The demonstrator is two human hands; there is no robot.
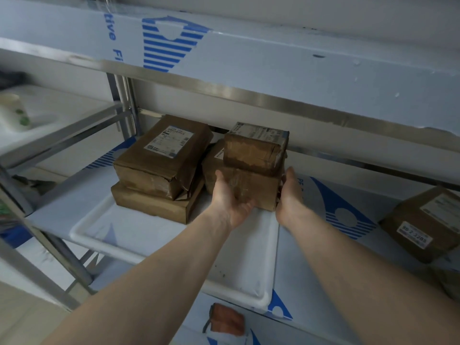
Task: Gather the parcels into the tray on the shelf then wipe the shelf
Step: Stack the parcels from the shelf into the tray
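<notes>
Reaching into the shelf from below, both bare arms stretch toward a stack of two brown paper-wrapped parcels at the back right of the white rectangular plastic tray (174,247). The left hand (230,200) lies palm up with straight fingers against the front face of the lower brown parcel (258,192), while the right hand (290,200) presses flat on that parcel's right side, fingers extended. Neither hand curls round anything. On top of the lower parcel sits a smaller brown taped parcel (254,151) with a white label across its upper face.

To the left, in the same tray, stands a second stack: a large brown parcel with a white printed label (161,155) rests tilted on a flat brown cardboard parcel (154,205). The two stacks stand just beside each other, and whether they touch cannot be told.

The tray rests on the metal shelf covered in white film with blue printed shapes (311,282). Well apart to the right, outside the tray, another brown parcel with white labels (423,222) lies on the shelf. Near the bottom edge, in front of the tray, an orange folded cloth (227,322) lies on the shelf surface.
</notes>
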